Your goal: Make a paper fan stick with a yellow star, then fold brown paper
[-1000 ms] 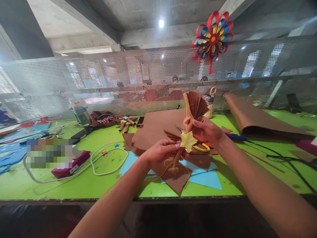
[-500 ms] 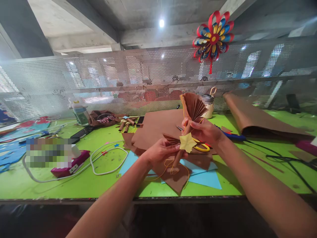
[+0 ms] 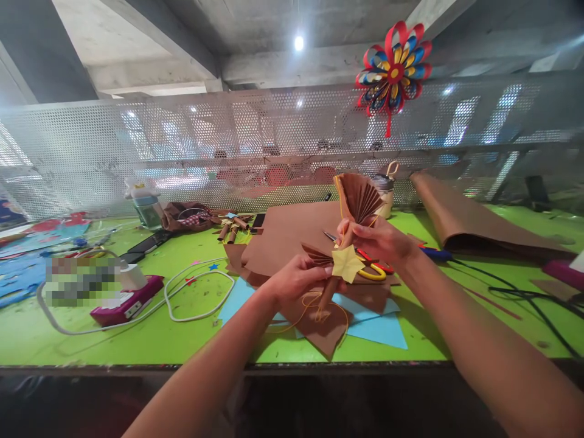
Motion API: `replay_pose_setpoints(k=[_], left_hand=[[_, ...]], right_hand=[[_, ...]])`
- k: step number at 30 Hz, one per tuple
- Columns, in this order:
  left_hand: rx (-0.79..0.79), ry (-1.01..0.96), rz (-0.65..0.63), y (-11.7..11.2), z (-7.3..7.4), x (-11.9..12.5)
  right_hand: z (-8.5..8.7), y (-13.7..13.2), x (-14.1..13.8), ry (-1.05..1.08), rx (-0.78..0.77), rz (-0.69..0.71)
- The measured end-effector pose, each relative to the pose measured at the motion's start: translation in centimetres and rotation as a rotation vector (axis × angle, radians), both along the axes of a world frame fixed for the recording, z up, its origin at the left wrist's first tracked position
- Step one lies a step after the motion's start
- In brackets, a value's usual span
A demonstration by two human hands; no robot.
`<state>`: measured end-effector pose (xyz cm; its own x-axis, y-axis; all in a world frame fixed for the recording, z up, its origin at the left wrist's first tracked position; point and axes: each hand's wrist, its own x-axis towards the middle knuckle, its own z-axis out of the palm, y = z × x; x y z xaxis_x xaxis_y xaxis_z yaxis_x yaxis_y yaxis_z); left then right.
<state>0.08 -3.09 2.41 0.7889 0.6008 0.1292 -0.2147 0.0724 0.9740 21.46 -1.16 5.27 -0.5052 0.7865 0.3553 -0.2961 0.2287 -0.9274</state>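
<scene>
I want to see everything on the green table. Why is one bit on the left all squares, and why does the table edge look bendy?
Head view: the patch on the left is blurred into blocks, so what lies there cannot be told; the wide lens bows the table edge; the ceiling lamp glares white; the left hand, right hand and brown paper fan look sharp.

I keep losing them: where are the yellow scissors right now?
In the head view, the yellow scissors lie on the brown paper, just under the right hand, beside the yellow star.
</scene>
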Motion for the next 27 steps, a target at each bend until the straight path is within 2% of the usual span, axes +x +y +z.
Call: replay_pose_setpoints(k=[6, 11, 16, 20, 27], left_hand=[[0.006, -0.021, 0.014, 0.2, -0.5, 0.2], [-0.035, -0.036, 0.040, 0.1, -0.2, 0.1], [-0.074, 0.032, -0.079, 0.0, 0.0, -0.1], [-0.047, 0.050, -0.120, 0.1, -0.3, 0.0], [-0.008, 0.051, -0.001, 0.1, -0.8, 0.2]], right_hand=[[-0.2, 0.1, -0.4, 0.046, -0.023, -0.018], [0.0, -0.2, -0.8, 0.072, -0.040, -0.050], [-0.2, 0.0, -0.7, 0.065, -0.057, -0.051], [-0.4, 0.3, -0.7, 0.064, -0.072, -0.044], [-0.7, 0.3, -1.2, 0.064, -0.090, -0.079]])
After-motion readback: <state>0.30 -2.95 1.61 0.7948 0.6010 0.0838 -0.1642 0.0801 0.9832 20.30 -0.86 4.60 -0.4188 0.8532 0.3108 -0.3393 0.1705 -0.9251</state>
